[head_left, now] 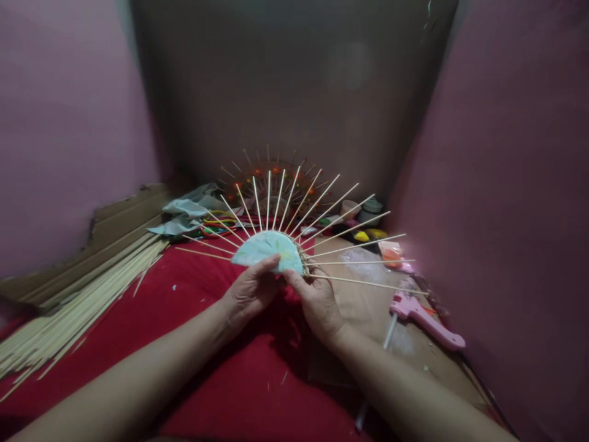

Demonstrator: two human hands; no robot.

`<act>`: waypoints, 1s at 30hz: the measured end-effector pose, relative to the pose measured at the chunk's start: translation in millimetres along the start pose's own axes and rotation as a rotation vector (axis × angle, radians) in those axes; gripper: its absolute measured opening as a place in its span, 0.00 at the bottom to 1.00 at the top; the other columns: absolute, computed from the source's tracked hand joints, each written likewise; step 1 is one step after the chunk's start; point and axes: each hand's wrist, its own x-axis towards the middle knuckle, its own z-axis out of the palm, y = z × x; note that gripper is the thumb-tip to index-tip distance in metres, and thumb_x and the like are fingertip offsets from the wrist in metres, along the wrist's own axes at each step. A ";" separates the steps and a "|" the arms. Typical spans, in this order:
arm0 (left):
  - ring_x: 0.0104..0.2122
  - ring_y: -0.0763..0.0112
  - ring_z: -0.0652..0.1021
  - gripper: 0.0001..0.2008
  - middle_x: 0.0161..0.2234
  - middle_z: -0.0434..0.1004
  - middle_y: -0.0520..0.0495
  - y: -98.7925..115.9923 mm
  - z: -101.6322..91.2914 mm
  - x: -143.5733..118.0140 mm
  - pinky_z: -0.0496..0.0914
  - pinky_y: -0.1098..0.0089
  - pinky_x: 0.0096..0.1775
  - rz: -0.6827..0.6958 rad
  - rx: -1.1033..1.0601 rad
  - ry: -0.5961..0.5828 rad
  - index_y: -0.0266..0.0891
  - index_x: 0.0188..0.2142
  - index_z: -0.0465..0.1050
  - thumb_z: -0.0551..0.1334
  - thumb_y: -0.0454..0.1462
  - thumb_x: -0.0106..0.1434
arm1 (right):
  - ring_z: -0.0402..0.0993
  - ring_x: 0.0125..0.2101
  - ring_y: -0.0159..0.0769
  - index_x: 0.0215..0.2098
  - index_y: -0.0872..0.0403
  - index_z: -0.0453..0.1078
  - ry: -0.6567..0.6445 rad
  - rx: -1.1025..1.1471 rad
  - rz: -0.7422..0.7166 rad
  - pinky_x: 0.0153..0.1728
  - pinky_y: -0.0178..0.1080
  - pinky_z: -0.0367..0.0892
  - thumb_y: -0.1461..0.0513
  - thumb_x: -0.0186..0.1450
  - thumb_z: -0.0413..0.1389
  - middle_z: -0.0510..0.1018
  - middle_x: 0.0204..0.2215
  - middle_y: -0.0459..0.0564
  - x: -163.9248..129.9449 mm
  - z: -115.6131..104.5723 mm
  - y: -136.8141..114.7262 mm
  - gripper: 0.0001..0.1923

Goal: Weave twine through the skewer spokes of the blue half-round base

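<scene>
Red cloth [197, 368] below a half-disc [260, 247] with sticks [269, 199].
Left hand [251, 288], right hand [322, 307]: fingers pinching its near edge; glue gun [409, 307] at right.

Pink side walls [59, 123], dark back wall [285, 86]

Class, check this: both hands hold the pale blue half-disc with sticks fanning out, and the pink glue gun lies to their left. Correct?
No: the head view shows the pink glue gun lying to their right. The left hand and right hand do hold the pale blue half-disc, with sticks fanning out.
</scene>
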 end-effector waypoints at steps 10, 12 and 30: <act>0.28 0.69 0.76 0.10 0.30 0.76 0.46 7.5 -0.4 1.5 0.72 0.69 0.32 -0.006 0.064 0.045 0.34 0.35 0.70 0.66 0.32 0.51 | 0.73 0.41 0.37 0.39 0.53 0.71 -0.013 -0.039 0.034 0.48 0.41 0.64 0.61 0.54 0.60 0.78 0.38 0.48 2.3 -6.0 12.0 0.13; 0.28 0.69 0.75 0.11 0.30 0.76 0.46 6.9 1.1 0.7 0.72 0.70 0.30 -0.017 0.063 0.043 0.34 0.36 0.70 0.66 0.33 0.51 | 0.74 0.41 0.37 0.39 0.53 0.70 -0.014 -0.025 0.049 0.47 0.41 0.65 0.62 0.53 0.61 0.78 0.39 0.48 2.2 -5.7 10.2 0.15; 0.16 0.80 0.68 0.06 0.20 0.71 0.51 6.7 -2.1 3.4 0.68 0.77 0.22 -0.021 0.089 -0.024 0.32 0.30 0.69 0.64 0.33 0.54 | 0.75 0.37 0.37 0.36 0.55 0.74 0.013 0.082 0.117 0.46 0.44 0.66 0.59 0.55 0.60 0.80 0.35 0.50 6.1 -9.9 16.8 0.12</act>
